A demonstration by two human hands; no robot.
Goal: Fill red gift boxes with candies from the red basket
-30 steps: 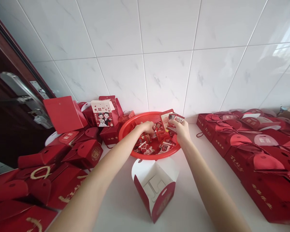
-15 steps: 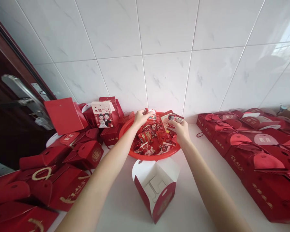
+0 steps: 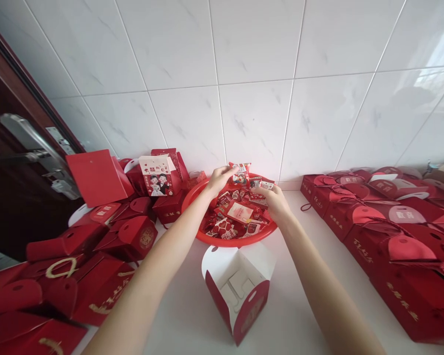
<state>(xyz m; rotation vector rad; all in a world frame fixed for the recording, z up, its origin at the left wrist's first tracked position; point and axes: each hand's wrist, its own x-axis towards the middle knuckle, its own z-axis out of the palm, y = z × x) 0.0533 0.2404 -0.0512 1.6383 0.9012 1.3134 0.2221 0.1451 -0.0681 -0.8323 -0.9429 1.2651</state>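
Over the back of a red plastic basin [image 3: 240,242], my left hand [image 3: 220,180] pinches a red snack packet [image 3: 240,172] with a colourful print. At the basin's right side my right hand [image 3: 275,201] is closed on small printed packets [image 3: 262,184]; how many is unclear. Inside the basin lie several wrapped sweets [image 3: 222,229] and a flat packet with a pale pink label [image 3: 240,212]. In front of the basin an open gift box [image 3: 249,313], red outside and white inside, stands with its flaps up and nothing visible in it.
Several red gift boxes [image 3: 99,286] crowd the left side, along with an upright box with a cartoon couple [image 3: 159,180]. Rows of closed red boxes with cords [image 3: 358,227] line the right. A white tiled wall [image 3: 251,108] rises behind; a dark door with a metal handle [image 3: 29,133] is at left.
The snack packet in my left hand has come up more upright. A flat packet that was by my right hand now lies on the sweets in the basin.
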